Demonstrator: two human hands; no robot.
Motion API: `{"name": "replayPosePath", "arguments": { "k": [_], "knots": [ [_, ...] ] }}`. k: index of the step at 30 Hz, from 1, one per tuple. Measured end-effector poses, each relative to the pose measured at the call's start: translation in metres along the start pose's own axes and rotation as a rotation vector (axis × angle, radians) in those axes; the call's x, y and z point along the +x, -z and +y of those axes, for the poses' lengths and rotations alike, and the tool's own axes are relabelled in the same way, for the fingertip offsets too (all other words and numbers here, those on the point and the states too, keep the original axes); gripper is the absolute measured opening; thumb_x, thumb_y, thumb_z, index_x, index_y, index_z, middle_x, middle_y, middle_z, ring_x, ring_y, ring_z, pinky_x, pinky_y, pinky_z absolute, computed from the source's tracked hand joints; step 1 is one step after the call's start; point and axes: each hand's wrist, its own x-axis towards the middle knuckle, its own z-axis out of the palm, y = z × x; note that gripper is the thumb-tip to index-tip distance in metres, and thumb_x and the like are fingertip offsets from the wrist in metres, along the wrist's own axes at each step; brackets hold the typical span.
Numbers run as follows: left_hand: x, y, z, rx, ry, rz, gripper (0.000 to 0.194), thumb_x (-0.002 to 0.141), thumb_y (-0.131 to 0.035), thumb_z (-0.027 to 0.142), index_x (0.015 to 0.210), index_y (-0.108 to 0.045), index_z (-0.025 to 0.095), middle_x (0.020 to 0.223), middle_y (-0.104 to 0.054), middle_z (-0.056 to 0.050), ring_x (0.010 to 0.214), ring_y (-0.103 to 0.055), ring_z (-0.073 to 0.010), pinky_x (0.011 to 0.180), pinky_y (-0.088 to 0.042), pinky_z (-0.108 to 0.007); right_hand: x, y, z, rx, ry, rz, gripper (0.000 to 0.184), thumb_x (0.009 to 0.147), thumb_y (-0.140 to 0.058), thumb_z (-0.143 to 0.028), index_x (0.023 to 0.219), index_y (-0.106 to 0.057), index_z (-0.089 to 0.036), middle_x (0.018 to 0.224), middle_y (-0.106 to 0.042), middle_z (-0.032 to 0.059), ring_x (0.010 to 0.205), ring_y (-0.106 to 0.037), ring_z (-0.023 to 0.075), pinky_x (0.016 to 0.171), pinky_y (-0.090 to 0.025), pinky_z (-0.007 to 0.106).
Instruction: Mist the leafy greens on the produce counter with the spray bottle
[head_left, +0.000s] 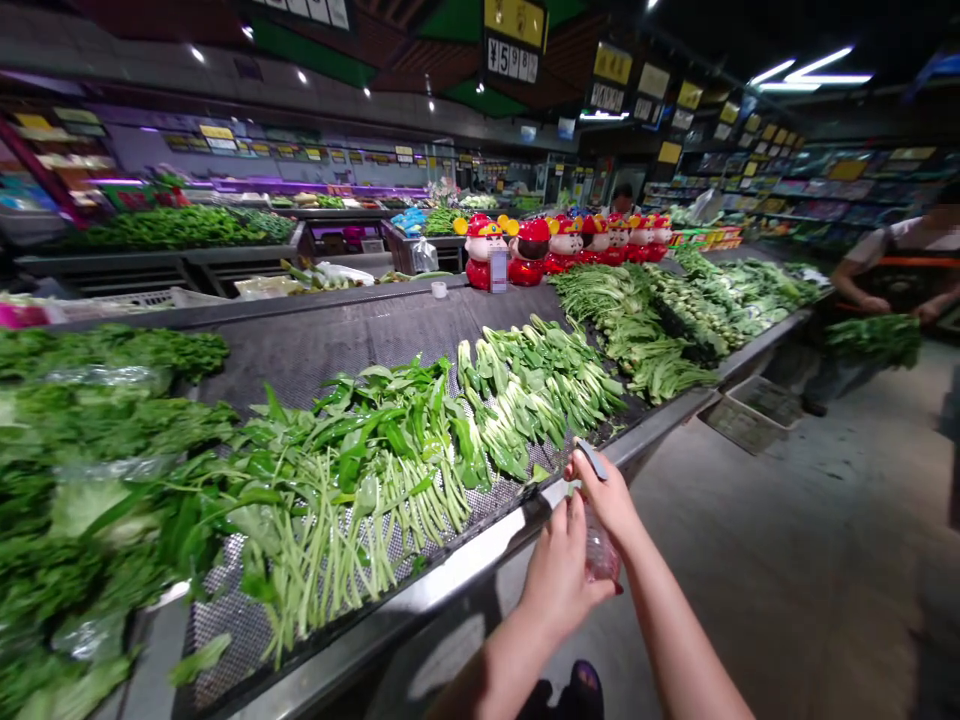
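My left hand point(556, 575) is curled round a clear, reddish plastic thing point(601, 552), partly hidden by the fingers; its kind is unclear. Right above it, my right hand point(609, 497) has its fingers bent, with a small dark grey strip-like thing point(591, 459) at the fingertips. Both hands nearly meet in front of the metal edge of the vegetable stand point(450, 575). Closest to them on the black mesh lie bunches of bok choy point(517, 400). Left of these are long-stemmed leafy greens point(352, 490).
Leafy lettuce point(90, 480) is piled at the left. Red figurines point(529, 252) line the stand's back; more greens point(622, 320) lie to the right. A crate point(754, 412) sits on the floor. A person point(900, 260) holding greens stands at the far right. Price signs point(514, 40) hang overhead.
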Motion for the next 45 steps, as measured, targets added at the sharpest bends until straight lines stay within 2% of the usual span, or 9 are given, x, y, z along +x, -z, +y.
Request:
{"name": "replayPosePath", "arguments": {
  "k": [7, 12, 17, 23, 27, 31, 34, 40, 45],
  "knots": [
    [-0.022, -0.017, -0.012, -0.024, 0.037, -0.017, 0.104, 0.055, -0.075, 0.027, 0.138, -0.013, 0.018, 0.143, -0.022, -0.013, 0.123, -0.037, -0.029, 0.102, -0.033, -0.036, -0.03, -0.007, 0.006, -0.077, 0.024, 0.01, 0.037, 0.083, -0.044, -0.051, 0.069, -0.057, -0.02, 0.064, -0.061, 0.0025, 0.061, -0.057, 0.0179, 0.062, -0.046, 0.03],
    [-0.033, -0.032, -0.021, -0.009, 0.051, 0.051, 0.1, 0.056, -0.076, 0.026, 0.136, -0.018, 0.015, 0.142, -0.024, -0.014, 0.125, -0.035, -0.0289, 0.104, -0.032, -0.038, -0.041, -0.009, 0.008, 0.016, 0.08, -0.089, 0.038, 0.076, -0.057, -0.046, 0.102, -0.059, -0.018, 0.095, -0.065, 0.0054, 0.089, -0.06, 0.0215, 0.082, -0.046, 0.034],
    [-0.04, -0.042, -0.024, 0.031, 0.07, 0.097, 0.101, 0.056, -0.078, 0.023, 0.136, -0.017, 0.013, 0.142, -0.022, -0.016, 0.126, -0.033, -0.0301, 0.104, -0.031, -0.04, -0.05, -0.011, 0.008, 0.111, 0.11, -0.159, 0.047, 0.078, -0.057, -0.042, 0.118, -0.051, -0.018, 0.102, -0.064, 0.0059, 0.095, -0.06, 0.0211, 0.089, -0.044, 0.036],
    [-0.056, -0.05, -0.021, 0.019, 0.082, 0.145, 0.102, 0.058, -0.075, 0.019, 0.138, -0.012, 0.017, 0.143, -0.022, -0.014, 0.127, -0.032, -0.0285, 0.104, -0.032, -0.039, -0.063, -0.013, 0.005, 0.016, 0.122, -0.13, 0.031, 0.084, -0.048, -0.04, 0.103, -0.059, -0.018, 0.093, -0.065, 0.0058, 0.089, -0.06, 0.0203, 0.081, -0.045, 0.032],
    [-0.066, -0.055, -0.015, 0.015, 0.099, 0.185, 0.104, 0.059, -0.075, 0.017, 0.139, -0.008, 0.019, 0.144, -0.022, -0.012, 0.129, -0.03, -0.0263, 0.105, -0.031, -0.037, -0.072, -0.012, 0.005, 0.007, 0.123, -0.144, 0.027, 0.087, -0.043, -0.04, 0.088, -0.059, -0.019, 0.078, -0.063, 0.0035, 0.073, -0.058, 0.0178, 0.069, -0.045, 0.029],
    [-0.069, -0.064, -0.01, 0.032, 0.108, 0.244, 0.107, 0.058, -0.076, 0.016, 0.139, -0.006, 0.022, 0.143, -0.024, -0.011, 0.128, -0.031, -0.0262, 0.105, -0.032, -0.038, -0.077, -0.009, 0.006, 0.002, 0.139, -0.162, 0.026, 0.087, -0.043, -0.04, 0.086, -0.058, -0.019, 0.072, -0.06, 0.0017, 0.067, -0.056, 0.0167, 0.064, -0.044, 0.028],
    [-0.068, -0.069, -0.009, 0.072, 0.139, 0.302, 0.112, 0.054, -0.078, 0.014, 0.139, -0.005, 0.022, 0.142, -0.026, -0.011, 0.127, -0.033, -0.0273, 0.103, -0.034, -0.039, -0.075, -0.008, 0.004, 0.042, 0.148, -0.196, 0.025, 0.087, -0.044, -0.039, 0.09, -0.059, -0.019, 0.078, -0.063, 0.0032, 0.074, -0.058, 0.0177, 0.07, -0.045, 0.029],
    [-0.062, -0.053, -0.001, 0.147, 0.143, 0.372, 0.111, 0.056, -0.08, 0.024, 0.139, -0.007, 0.018, 0.141, -0.027, -0.014, 0.127, -0.033, -0.0286, 0.103, -0.034, -0.038, -0.06, -0.008, -0.014, 0.13, 0.208, -0.282, 0.038, 0.085, -0.047, -0.041, 0.116, -0.053, -0.02, 0.108, -0.062, 0.0071, 0.102, -0.056, 0.0207, 0.09, -0.041, 0.034],
    [-0.048, -0.03, 0.005, 0.176, 0.117, 0.355, 0.109, 0.06, -0.077, 0.026, 0.139, -0.003, 0.019, 0.142, -0.025, -0.014, 0.13, -0.027, -0.0275, 0.106, -0.029, -0.038, -0.043, -0.007, -0.038, 0.154, 0.243, -0.277, 0.035, 0.084, -0.045, -0.046, 0.101, -0.06, -0.019, 0.097, -0.065, 0.0072, 0.091, -0.06, 0.0214, 0.082, -0.045, 0.033]
  ]
}}
